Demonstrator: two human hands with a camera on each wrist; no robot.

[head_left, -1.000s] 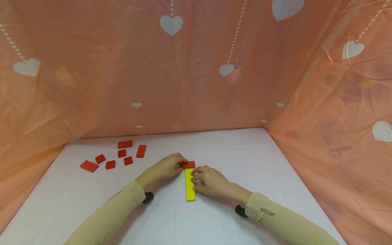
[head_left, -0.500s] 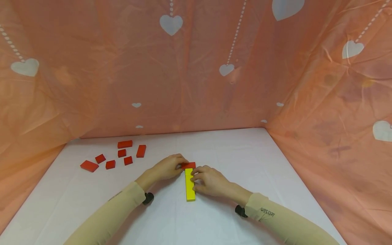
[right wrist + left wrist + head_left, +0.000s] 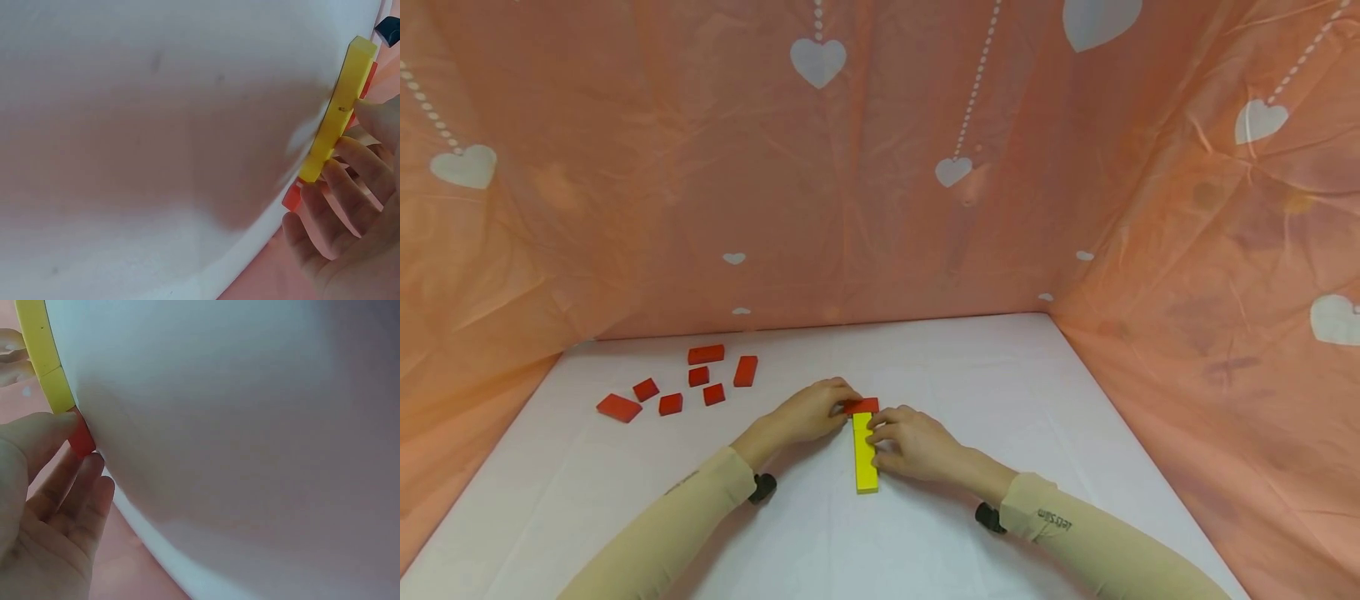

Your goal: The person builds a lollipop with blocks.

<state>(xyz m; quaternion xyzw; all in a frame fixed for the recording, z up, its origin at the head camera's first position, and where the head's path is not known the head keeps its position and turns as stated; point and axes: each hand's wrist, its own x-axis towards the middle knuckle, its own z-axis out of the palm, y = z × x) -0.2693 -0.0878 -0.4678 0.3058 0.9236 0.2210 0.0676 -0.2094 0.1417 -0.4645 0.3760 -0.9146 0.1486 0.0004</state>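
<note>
My left hand (image 3: 812, 409) pinches a red block (image 3: 865, 405) that lies crosswise against the far end of a yellow strip. The left wrist view shows the thumb on the near face of this red block (image 3: 81, 437), with fingers at its end. Two yellow pieces, a short one and a long one, make up the yellow strip (image 3: 866, 458), a seam between them. My right hand (image 3: 917, 443) rests its fingertips and thumb along the strip's right side; in the right wrist view its loosely bent fingers touch the yellow strip (image 3: 340, 106). Fingers hide the red block's left end.
Several loose red blocks lie at the back left of the white table (image 3: 1000, 400), among them a flat red block (image 3: 619, 407) and a long red block (image 3: 706, 354). A pink curtain (image 3: 887, 208) stands behind and at both sides.
The red block has shifted slightly toward me and a little right, and the thin gap between it and the yellow strip has narrowed. The right hand stays in place.
</note>
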